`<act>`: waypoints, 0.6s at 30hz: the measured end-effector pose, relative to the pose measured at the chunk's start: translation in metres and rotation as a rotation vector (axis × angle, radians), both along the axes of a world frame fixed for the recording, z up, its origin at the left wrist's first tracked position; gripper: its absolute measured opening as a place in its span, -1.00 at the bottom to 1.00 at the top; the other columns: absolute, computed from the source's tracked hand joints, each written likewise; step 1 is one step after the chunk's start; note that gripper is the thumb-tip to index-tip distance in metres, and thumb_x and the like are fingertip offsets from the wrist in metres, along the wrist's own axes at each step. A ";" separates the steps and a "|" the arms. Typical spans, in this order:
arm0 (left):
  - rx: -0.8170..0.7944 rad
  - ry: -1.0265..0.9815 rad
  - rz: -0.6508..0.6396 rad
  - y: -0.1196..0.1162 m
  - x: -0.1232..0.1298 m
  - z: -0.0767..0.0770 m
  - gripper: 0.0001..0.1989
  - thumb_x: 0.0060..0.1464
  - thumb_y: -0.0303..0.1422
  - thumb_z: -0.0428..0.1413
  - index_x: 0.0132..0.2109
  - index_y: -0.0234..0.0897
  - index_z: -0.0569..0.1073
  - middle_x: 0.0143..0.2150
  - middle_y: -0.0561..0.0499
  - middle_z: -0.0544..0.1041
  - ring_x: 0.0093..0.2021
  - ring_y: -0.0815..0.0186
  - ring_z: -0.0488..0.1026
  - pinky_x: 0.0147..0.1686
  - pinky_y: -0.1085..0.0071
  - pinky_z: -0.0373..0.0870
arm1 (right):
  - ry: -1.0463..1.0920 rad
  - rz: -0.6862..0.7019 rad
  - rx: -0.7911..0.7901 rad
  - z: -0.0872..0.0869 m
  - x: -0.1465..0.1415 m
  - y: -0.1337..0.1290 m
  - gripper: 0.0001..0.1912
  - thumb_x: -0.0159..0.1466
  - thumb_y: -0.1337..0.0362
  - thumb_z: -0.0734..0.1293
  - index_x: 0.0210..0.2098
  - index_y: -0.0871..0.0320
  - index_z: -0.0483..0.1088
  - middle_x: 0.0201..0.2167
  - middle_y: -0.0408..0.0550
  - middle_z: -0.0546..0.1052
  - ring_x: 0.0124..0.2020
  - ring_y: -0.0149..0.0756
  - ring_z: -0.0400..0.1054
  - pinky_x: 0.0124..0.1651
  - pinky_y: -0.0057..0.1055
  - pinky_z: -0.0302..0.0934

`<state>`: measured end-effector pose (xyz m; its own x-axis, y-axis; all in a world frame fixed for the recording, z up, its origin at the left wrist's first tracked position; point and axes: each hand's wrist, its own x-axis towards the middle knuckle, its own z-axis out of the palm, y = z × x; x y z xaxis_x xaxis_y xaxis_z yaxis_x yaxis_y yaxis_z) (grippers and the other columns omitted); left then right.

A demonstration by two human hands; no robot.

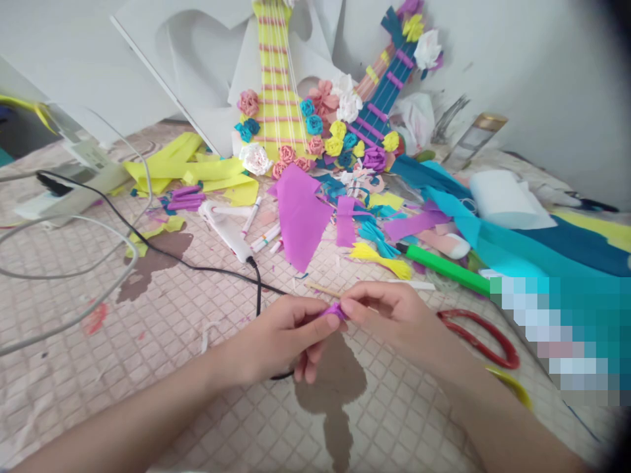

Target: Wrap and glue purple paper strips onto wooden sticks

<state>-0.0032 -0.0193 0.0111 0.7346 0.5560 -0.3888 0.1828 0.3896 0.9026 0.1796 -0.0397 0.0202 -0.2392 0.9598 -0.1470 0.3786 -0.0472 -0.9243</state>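
Observation:
Between my two hands, above the table's middle, is a small piece of purple paper (334, 311). My left hand (296, 328) pinches it from the left with thumb and forefinger, the other fingers curled below. My right hand (384, 315) has thumb and forefinger closed on its right side. A thin wooden stick (320, 288) points up and left from the right fingertips; its near end is hidden by them. Beyond the hands lies a large purple sheet (302, 217), with a white glue gun (227, 231) to its left.
Red-handled scissors (480, 338) and a green cutter (446, 268) lie at right. Paper-flower instruments (275, 79) lean at the back. Black and white cables (148, 246) cross the left. Teal paper (507, 249), a white roll (500, 197) and yellow strips (182, 161) lie about.

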 end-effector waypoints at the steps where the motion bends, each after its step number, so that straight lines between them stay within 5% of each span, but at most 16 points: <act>1: 0.001 0.002 -0.001 0.000 0.000 -0.001 -0.64 0.09 -0.09 -0.03 -0.42 -0.32 0.28 -0.64 0.18 0.25 -0.67 0.51 0.31 -0.72 0.64 0.18 | 0.008 0.005 -0.007 -0.001 0.001 0.001 -0.80 0.20 0.25 0.25 -0.48 0.14 0.45 -0.51 -0.16 0.52 -0.44 -0.38 0.35 -0.39 -0.46 0.21; 11: 0.025 -0.004 0.007 0.003 -0.001 -0.003 -0.63 0.09 -0.07 -0.03 -0.36 -0.34 0.32 -0.65 0.18 0.25 -0.68 0.49 0.30 -0.72 0.61 0.14 | 0.052 0.073 -0.002 -0.005 0.003 0.007 -0.79 0.22 0.22 0.23 -0.46 0.16 0.42 -0.50 -0.13 0.50 -0.43 -0.39 0.34 -0.37 -0.46 0.22; 18: 0.120 -0.137 0.038 0.003 -0.003 0.000 -0.64 0.13 -0.12 -0.06 -0.23 -0.37 0.37 -0.63 0.22 0.15 -0.68 0.53 0.18 -0.66 0.57 0.11 | -0.095 -0.136 0.180 -0.014 0.009 0.018 -0.74 0.21 0.18 0.20 -0.48 0.19 0.39 -0.54 -0.12 0.44 -0.48 -0.37 0.32 -0.42 -0.44 0.21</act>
<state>-0.0062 -0.0167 0.0107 0.7537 0.6208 -0.2156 0.0418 0.2821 0.9585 0.1883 -0.0214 0.0062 -0.0995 0.9949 0.0138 0.4658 0.0588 -0.8829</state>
